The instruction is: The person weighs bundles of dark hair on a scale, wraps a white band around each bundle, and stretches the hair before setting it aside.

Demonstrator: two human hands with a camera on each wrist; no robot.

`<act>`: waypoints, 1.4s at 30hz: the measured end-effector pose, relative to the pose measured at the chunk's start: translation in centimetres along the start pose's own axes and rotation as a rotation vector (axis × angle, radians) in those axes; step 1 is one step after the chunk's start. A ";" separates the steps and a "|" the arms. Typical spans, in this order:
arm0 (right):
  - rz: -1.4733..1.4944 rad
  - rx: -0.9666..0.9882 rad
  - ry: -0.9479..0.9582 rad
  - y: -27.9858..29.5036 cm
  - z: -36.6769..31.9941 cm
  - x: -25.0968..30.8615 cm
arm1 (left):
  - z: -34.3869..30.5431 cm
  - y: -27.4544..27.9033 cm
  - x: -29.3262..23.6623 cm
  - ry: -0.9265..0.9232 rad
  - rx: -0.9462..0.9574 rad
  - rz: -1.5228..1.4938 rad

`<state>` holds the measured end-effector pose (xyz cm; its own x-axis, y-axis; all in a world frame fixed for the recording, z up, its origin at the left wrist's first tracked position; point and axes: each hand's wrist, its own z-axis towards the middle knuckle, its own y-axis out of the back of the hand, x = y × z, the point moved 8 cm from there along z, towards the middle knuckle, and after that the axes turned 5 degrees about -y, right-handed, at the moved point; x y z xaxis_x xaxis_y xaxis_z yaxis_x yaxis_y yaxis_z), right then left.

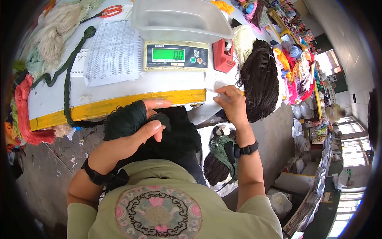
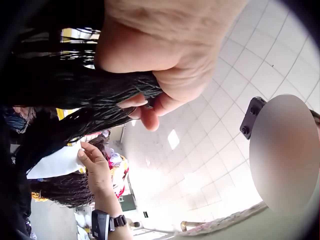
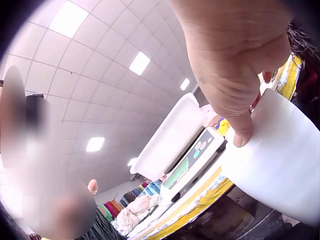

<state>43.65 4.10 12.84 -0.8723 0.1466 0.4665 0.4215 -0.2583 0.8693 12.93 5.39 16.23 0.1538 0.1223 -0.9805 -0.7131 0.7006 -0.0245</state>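
My left hand (image 1: pixel 133 141) grips a thick hank of dark green yarn (image 1: pixel 124 121) just off the table's front edge. In the left wrist view the hank's strands (image 2: pixel 75 95) look almost black and run from between the thumb and fingers. My right hand (image 1: pixel 234 105) pinches a white sheet of paper (image 3: pixel 280 155) between thumb and fingers at the table edge. The sheet hangs down past the yellow edge strip, right of the digital scale (image 1: pixel 177 56). The scale's green display reads 0.0, and a clear plastic tray (image 1: pixel 183 30) sits above it.
A red tape dispenser (image 1: pixel 223 57) stands right of the scale, near a dark brown hank (image 1: pixel 260 79). Printed sheets (image 1: pixel 113 51), red-handled scissors (image 1: pixel 110 11) and a pale hank (image 1: pixel 55 34) lie left. A bag (image 1: pixel 223 187) with yarn is below the right forearm.
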 end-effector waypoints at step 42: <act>0.756 0.464 0.450 -0.9 -6.5 21.3 | -2.3 0.3 -0.6 0.043 0.088 0.391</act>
<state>23.06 1.27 20.94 -0.3066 -0.3032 0.9022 0.8767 0.2791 0.3918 11.04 3.95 16.32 -0.1476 0.3637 -0.9198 -0.6505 0.6648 0.3672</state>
